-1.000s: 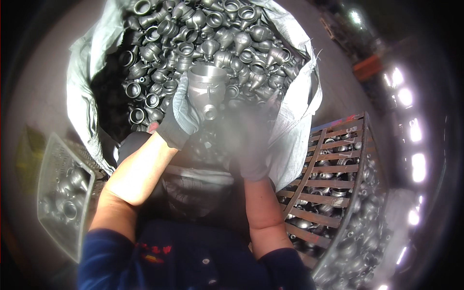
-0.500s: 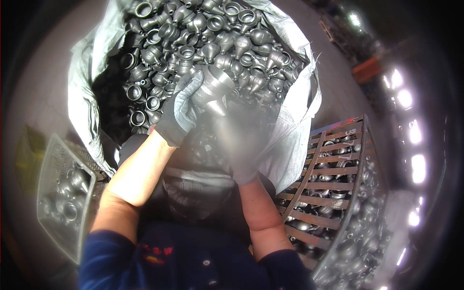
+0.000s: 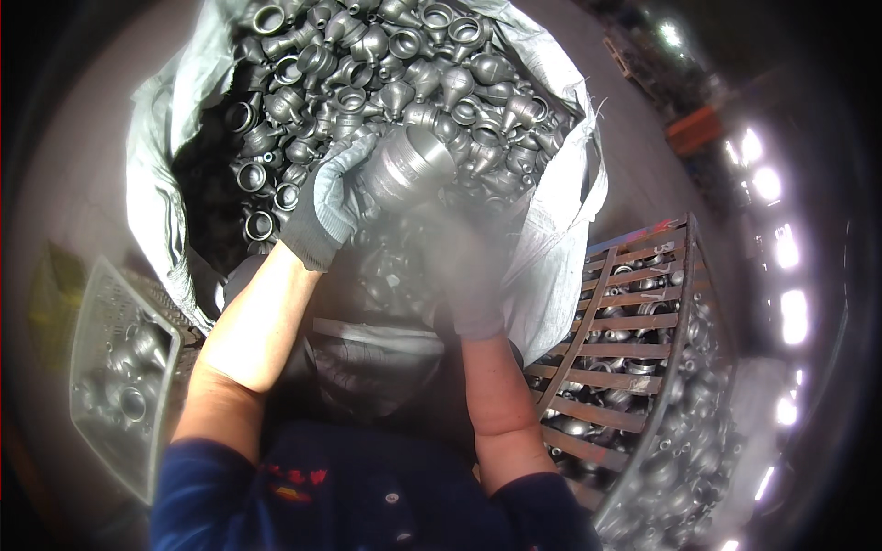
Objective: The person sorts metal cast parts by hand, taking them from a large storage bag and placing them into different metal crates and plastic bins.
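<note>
My left hand [image 3: 333, 200], in a grey knitted glove, is closed around a large grey metal casting [image 3: 411, 167]. The casting is a rounded, hollow body with a wide threaded-looking collar, its open end tilted up and to the right. My right hand [image 3: 470, 280], gloved as well, is close to the casting's lower right side. A hazy blur covers its fingers, so whether they touch the casting is hidden. Beyond both hands, a big white woven sack [image 3: 568, 197] stands open, heaped with similar smaller metal castings [image 3: 395, 95].
On the left stands a pale plastic crate [image 3: 173, 404] with a few castings inside. To the right, a rusty slatted metal crate [image 3: 634, 349] holds many more castings. A loose pile of castings [image 3: 684, 459] lies to the right of it.
The casting has turned in my left hand, its open end now facing more toward the upper right. My right hand has shifted slightly to the right and nearer to me.
</note>
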Motion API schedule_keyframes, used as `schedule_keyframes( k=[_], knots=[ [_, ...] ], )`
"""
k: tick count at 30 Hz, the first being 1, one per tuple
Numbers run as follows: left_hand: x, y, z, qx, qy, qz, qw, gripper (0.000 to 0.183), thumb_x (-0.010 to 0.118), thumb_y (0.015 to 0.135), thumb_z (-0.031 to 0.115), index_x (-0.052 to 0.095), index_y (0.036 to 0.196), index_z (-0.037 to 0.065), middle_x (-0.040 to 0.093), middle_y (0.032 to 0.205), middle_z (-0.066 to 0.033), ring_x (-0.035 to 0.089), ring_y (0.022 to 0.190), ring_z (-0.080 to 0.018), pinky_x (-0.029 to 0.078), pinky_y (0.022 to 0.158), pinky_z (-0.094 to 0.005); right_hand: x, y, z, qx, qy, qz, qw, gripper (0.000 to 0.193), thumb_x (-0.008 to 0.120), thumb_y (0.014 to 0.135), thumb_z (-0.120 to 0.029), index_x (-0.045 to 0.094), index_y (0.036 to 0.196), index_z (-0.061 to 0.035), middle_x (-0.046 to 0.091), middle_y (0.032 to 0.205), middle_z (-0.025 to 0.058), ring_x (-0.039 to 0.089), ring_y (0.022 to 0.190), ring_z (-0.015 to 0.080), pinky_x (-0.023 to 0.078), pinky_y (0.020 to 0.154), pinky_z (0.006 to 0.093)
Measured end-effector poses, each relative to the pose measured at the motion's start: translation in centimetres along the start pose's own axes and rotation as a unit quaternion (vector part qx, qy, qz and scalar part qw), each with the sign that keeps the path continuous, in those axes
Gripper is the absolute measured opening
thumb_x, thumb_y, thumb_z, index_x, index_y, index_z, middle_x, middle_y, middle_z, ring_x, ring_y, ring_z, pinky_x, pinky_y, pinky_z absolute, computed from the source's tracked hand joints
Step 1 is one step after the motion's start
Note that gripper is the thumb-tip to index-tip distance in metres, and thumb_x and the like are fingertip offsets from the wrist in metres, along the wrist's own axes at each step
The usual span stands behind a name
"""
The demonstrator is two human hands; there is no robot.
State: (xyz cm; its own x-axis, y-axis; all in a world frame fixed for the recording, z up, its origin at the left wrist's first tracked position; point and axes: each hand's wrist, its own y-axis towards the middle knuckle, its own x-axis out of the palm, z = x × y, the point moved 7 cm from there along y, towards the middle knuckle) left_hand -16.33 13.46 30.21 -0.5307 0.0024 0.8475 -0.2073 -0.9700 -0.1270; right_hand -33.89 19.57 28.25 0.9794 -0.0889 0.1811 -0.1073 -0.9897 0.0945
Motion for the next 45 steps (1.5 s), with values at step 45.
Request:
schedule_keyframes(
  k=[45],
  knots=[
    [0.2,0.6,-0.5,-0.011,0.101,-0.069,0.992,0.034,0.05,0.087,0.005,0.048,0.121,0.004,0.059,0.104,-0.0045,0.06,0.091,-0.0132,0.056,0.069,-0.0258,-2.2,0.3,0.1,0.015,0.078,0.033,0.996,0.023,0.046,0.093,-0.022,0.054,0.107,-0.0056,0.054,0.069,0.0023,0.029,0.039,0.0016,0.018,0.034,0.0162]
  ],
)
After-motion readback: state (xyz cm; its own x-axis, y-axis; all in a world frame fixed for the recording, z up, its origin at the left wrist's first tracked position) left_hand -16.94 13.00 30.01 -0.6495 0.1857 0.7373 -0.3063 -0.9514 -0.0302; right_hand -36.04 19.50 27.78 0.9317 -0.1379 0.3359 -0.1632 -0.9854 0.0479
